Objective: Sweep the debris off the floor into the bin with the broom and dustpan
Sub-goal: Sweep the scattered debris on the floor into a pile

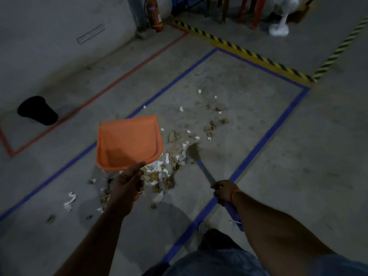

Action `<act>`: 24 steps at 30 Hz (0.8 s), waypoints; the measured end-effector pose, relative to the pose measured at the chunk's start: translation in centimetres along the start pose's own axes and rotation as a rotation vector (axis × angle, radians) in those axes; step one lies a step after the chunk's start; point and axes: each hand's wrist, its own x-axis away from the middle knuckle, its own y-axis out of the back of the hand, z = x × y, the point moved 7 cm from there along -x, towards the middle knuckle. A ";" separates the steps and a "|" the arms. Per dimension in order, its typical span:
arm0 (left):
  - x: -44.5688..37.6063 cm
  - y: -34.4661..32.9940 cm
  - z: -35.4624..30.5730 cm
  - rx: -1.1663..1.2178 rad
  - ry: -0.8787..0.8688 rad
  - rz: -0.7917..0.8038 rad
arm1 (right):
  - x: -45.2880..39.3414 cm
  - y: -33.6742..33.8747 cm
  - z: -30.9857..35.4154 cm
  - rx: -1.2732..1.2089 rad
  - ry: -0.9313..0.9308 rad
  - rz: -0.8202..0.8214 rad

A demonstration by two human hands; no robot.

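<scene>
Head: sweeping, both hands gripping.
My left hand (125,184) holds the orange dustpan (128,142); my right hand (225,191) holds the broom (201,164) at the debris (163,172).

one orange plastic dustpan (128,142), one broom (199,162), one black round bin (37,110), one red fire extinguisher (154,13), many scattered debris pieces (175,156).

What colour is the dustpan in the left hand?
Orange: the dustpan, held by the left hand, shows clearly in the head view.
</scene>
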 end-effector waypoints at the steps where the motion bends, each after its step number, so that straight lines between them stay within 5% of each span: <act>1: -0.7 -1.1 -0.9 -0.005 -0.005 0.028 | 0.0 0.6 0.3 -0.013 0.014 0.013; 12: -5.4 -5.7 -6.0 -0.056 -0.016 0.138 | 0.0 6.3 -1.1 -0.036 -0.010 -0.143; 19: -7.4 -4.6 -7.1 -0.092 0.036 0.110 | 0.9 2.3 -2.0 0.010 -0.171 -0.008; 24: -8.9 -5.6 -7.4 -0.136 0.013 0.135 | 1.7 1.6 1.5 0.051 0.014 0.047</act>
